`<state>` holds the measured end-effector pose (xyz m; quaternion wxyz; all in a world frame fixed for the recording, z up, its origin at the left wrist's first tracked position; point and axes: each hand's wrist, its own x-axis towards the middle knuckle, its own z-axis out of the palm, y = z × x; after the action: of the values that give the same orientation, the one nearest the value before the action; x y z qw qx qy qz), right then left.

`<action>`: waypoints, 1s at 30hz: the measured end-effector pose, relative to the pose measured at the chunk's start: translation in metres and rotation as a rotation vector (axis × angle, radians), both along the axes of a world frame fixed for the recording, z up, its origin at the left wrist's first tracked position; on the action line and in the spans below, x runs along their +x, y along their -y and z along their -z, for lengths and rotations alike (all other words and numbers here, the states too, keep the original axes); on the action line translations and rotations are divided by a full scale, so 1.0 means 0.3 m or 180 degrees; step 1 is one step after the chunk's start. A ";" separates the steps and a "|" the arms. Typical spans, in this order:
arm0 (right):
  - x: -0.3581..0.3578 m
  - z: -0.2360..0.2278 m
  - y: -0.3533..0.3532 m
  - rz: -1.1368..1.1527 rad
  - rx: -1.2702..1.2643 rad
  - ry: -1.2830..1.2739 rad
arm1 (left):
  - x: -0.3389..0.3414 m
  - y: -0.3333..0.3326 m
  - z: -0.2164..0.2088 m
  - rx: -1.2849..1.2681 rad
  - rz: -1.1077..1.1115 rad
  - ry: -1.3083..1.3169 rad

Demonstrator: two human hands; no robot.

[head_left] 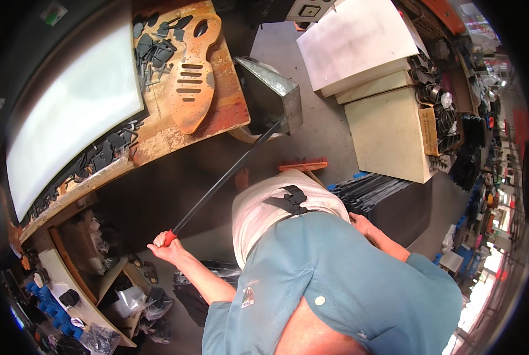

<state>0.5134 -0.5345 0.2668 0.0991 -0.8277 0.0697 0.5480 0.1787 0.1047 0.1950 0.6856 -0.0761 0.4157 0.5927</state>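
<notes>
My left hand [168, 251] is closed around the red grip of a long dark pole [229, 174]. The pole runs up and to the right to a grey metal dustpan [288, 97], which stands by the workbench corner. My right hand [368, 228] is at my right side, partly hidden by my clothing, with its fingers curled. Toward it slants the wooden handle of a broom with an orange-red head [303, 164]. Most of that handle is hidden behind the white cloth [255, 207] at my waist.
On the workbench [175, 139] lie a perforated orange template [190, 89], black scraps [155, 50] and a white board [81, 100]. Pale stacked blocks [388, 130] and black sheets [388, 201] stand to the right. Cluttered shelving [69, 284] is at the lower left.
</notes>
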 end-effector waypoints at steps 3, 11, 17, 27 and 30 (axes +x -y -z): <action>0.058 -0.102 -0.097 -0.0138 -0.0113 0.0091 | -0.004 0.042 0.077 -0.0268 -0.0123 -0.0018; 0.208 -0.192 -0.203 0.0337 -0.0254 0.0151 | 0.138 0.122 0.046 0.0095 0.0020 0.0399; 0.378 -0.180 -0.152 0.0627 -0.0153 0.0381 | 0.491 0.029 -0.270 0.1538 0.0979 0.0612; 0.680 -0.152 0.295 -0.0891 0.0595 0.1360 | 1.466 0.388 -0.868 0.3186 0.1819 -0.0399; 0.832 -0.121 0.394 -0.1141 0.0819 0.1421 | 1.712 0.567 -1.013 0.3469 0.1901 -0.0829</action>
<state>0.7631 -0.6528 0.3031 0.1177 -0.9073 -0.1707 0.3659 0.6924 -0.0653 0.4989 0.7056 0.4757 0.1377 0.5069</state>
